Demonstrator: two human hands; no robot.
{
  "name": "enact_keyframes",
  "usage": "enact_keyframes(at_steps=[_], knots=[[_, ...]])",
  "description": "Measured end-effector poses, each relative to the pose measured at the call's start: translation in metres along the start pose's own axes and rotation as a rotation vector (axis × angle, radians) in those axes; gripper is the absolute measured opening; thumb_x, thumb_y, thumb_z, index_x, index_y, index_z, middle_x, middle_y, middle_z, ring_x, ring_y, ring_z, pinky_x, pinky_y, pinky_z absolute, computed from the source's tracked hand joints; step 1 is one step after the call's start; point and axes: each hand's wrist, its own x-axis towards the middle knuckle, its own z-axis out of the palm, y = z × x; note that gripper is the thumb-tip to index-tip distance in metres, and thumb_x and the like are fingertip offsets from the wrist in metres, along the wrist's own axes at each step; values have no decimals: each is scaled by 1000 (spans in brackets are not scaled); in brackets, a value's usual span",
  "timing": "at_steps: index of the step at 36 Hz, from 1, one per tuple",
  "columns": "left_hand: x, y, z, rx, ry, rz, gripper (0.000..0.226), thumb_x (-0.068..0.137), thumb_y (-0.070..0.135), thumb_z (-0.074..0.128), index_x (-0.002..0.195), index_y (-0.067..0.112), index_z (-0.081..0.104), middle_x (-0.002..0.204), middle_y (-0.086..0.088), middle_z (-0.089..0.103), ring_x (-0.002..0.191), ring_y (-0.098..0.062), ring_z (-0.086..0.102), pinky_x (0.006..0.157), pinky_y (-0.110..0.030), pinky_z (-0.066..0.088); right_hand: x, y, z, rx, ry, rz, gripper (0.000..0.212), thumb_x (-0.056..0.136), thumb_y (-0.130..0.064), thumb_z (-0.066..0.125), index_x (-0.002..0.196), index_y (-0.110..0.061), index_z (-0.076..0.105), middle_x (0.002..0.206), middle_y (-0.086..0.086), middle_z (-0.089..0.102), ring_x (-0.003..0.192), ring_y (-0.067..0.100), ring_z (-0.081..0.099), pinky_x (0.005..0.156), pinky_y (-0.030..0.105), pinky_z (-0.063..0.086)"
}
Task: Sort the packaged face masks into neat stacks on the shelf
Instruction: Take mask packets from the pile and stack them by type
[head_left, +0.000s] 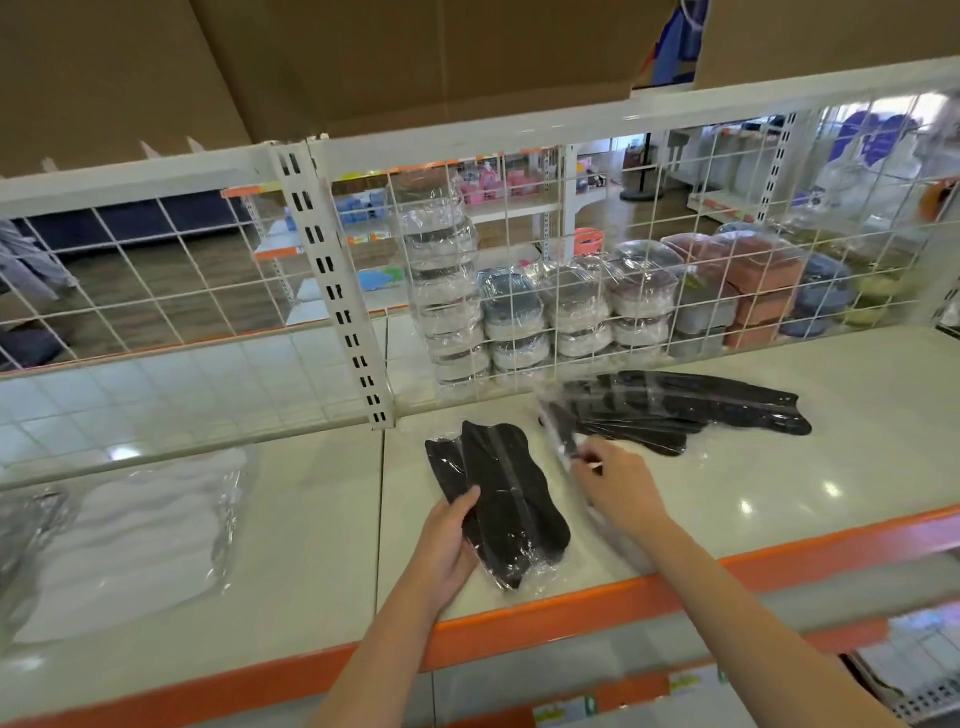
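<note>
A small stack of black face masks in clear wrap (506, 499) lies on the white shelf (322, 519), and my left hand (447, 545) grips its left edge with the thumb on top. To the right, a fanned pile of more black packaged masks (691, 410) lies by the wire grid. My right hand (618, 483) pinches the near end of one blurred pack (563, 439) at the left tip of that pile. White masks in clear wrap (130, 540) lie at the shelf's left.
A white wire grid (519, 291) backs the shelf, with wrapped stacked goods (550, 306) behind it. A slotted upright post (337, 291) stands at the middle. The shelf's orange front edge (675, 587) runs below my arms. Cardboard boxes (363, 62) sit overhead.
</note>
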Motion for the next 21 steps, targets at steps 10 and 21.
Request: enact_keyframes(at_steps=[10, 21], knots=[[3, -3, -6, 85, 16, 61, 41, 79, 0, 63, 119, -5, 56, 109, -26, 66, 101, -38, 64, 93, -49, 49, -18, -21, 14, 289, -403, -140, 17, 91, -18, 58, 100, -29, 68, 116, -6, 62, 105, 7, 57, 95, 25, 41], [-8, 39, 12, 354, 13, 447, 25, 81, 5, 69, 99, 23, 66, 94, -3, 73, 89, -22, 69, 74, -37, 57, -1, -35, 25, 649, -230, -140, 29, 87, 12, 52, 113, -2, 52, 106, 15, 63, 95, 16, 62, 79, 18, 50]])
